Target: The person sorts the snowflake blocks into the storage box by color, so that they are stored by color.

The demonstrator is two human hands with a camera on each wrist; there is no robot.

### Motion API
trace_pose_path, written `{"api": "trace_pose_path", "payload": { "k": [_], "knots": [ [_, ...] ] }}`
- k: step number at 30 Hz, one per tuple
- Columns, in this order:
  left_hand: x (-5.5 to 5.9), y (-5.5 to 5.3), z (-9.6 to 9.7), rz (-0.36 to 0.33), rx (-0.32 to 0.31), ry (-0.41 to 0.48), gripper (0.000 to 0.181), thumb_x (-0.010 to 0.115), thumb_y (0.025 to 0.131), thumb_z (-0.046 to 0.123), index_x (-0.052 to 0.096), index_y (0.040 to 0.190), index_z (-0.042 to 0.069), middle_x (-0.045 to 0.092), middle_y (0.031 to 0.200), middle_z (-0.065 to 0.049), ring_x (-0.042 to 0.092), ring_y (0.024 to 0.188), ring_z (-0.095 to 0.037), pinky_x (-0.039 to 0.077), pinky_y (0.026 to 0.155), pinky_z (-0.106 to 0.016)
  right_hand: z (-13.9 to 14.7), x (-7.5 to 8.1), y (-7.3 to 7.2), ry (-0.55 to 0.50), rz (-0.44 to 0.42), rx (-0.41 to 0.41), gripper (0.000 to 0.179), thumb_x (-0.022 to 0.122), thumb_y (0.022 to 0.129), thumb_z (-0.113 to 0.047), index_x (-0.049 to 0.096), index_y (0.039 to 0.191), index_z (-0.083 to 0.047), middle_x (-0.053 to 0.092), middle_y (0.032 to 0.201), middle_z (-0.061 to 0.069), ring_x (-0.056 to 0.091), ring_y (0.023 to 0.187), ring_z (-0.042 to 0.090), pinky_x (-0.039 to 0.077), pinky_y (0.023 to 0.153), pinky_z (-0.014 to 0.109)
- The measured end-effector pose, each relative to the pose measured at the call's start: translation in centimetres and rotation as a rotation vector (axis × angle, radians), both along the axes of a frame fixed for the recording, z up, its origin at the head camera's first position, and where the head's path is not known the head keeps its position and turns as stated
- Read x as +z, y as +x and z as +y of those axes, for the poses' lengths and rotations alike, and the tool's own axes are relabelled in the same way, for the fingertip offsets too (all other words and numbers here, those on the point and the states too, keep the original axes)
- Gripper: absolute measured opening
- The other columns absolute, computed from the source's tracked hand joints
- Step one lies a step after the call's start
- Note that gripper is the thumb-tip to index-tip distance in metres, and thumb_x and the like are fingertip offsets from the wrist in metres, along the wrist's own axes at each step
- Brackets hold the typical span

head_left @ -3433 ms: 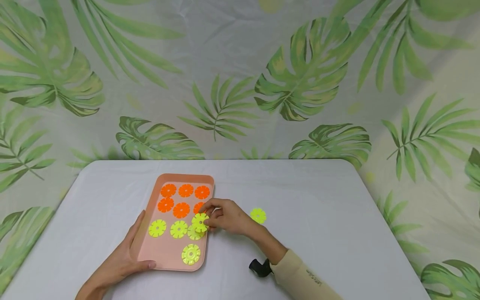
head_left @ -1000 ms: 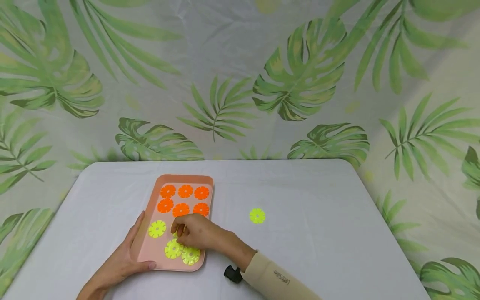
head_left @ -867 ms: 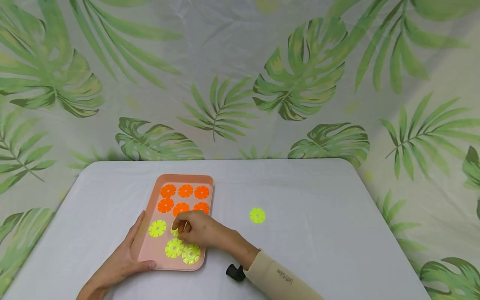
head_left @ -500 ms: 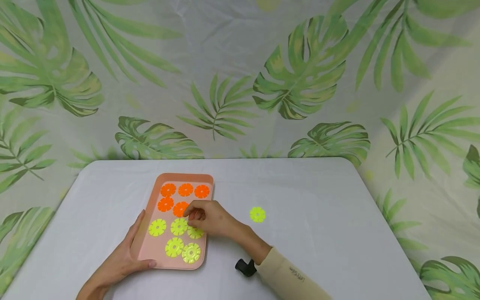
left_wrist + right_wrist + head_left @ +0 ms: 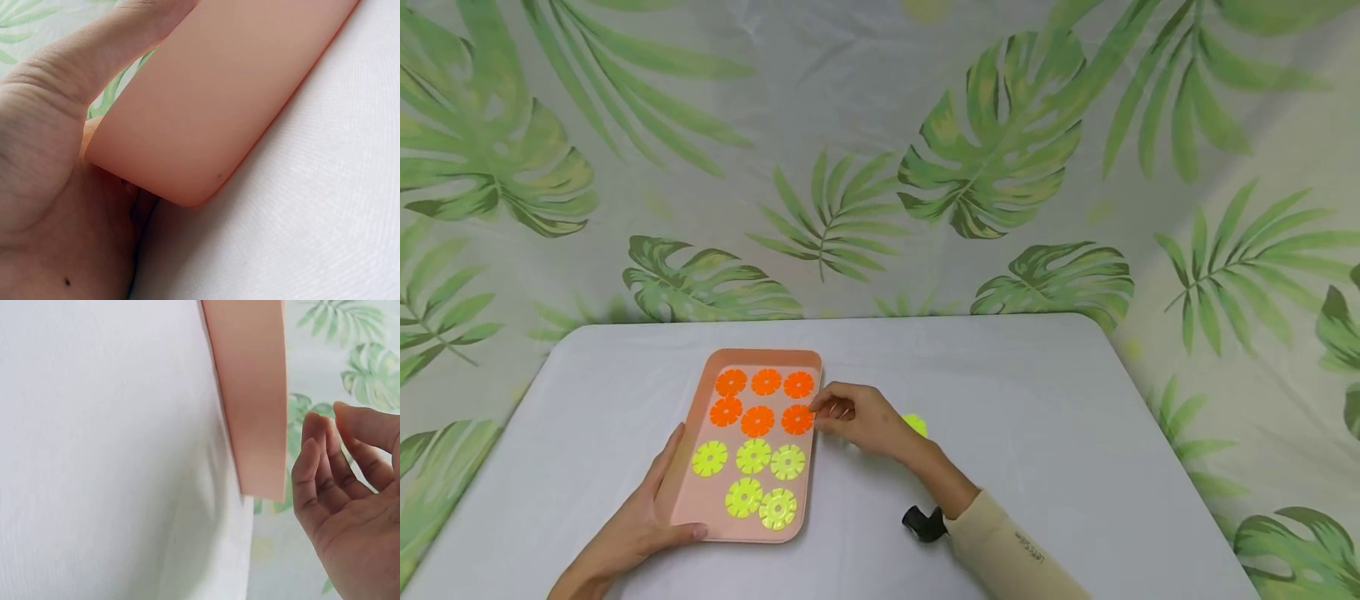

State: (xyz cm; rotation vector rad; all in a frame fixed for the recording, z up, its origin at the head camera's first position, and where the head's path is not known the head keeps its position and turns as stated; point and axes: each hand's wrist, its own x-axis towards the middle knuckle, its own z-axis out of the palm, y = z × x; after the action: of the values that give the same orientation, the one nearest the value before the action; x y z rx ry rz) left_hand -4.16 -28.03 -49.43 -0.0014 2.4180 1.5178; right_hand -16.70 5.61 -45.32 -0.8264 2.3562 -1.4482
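A pink tray (image 5: 700,504) lies on the white table, holding several orange notched discs (image 5: 757,421) in two rows at the far end and several yellow-green notched discs (image 5: 744,497) nearer. My left hand (image 5: 636,512) grips the tray's near left corner, thumb over the near rim and fingers along the left side; the left wrist view shows the tray wall (image 5: 206,94) against the palm. Beside the tray's right rim hovers my right hand (image 5: 868,421), fingers loosely bent and nothing in them, as the right wrist view shows. Behind that hand, a single yellow-green disc (image 5: 916,423) is partly hidden.
A black knob-like object (image 5: 922,523) shows by the right sleeve (image 5: 1000,542), above the table. White tablecloth (image 5: 1037,433) stretches to the right of the tray. Behind the table hangs a leaf-patterned cloth (image 5: 850,100).
My right hand held a yellow-green disc over the tray; a disc now lies in the nearest row. The hand has since moved right, off the tray. My left hand keeps its grip.
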Motion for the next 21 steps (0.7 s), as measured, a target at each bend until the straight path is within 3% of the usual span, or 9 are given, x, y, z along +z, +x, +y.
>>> {"api": "trace_pose_path", "payload": {
  "k": [14, 21],
  "knots": [
    [0.1, -0.1, 0.0, -0.032, 0.013, 0.005, 0.136, 0.089, 0.078, 0.016, -0.011, 0.163, 0.05, -0.003, 0.176, -0.019, 0.012, 0.151, -0.046, 0.016, 0.113, -0.076, 3.8, -0.8, -1.2, 0.037, -0.032, -0.078, 0.017, 0.074, 0.096, -0.012, 0.074, 0.111, -0.004, 0.072, 0.097, 0.006, 0.063, 0.089, 0.016, 0.053, 0.076, 0.022],
    [0.0, 0.0, 0.0, -0.007, 0.006, -0.001, 0.135, 0.088, 0.078, 0.015, -0.011, 0.163, 0.048, -0.002, 0.176, -0.02, 0.016, 0.149, -0.045, 0.019, 0.112, -0.073, 5.3, -1.3, -1.4, 0.054, -0.028, -0.103, 0.018, 0.073, 0.097, -0.013, 0.074, 0.113, -0.005, 0.074, 0.099, 0.005, 0.065, 0.091, 0.016, 0.055, 0.078, 0.022]
  ]
}}
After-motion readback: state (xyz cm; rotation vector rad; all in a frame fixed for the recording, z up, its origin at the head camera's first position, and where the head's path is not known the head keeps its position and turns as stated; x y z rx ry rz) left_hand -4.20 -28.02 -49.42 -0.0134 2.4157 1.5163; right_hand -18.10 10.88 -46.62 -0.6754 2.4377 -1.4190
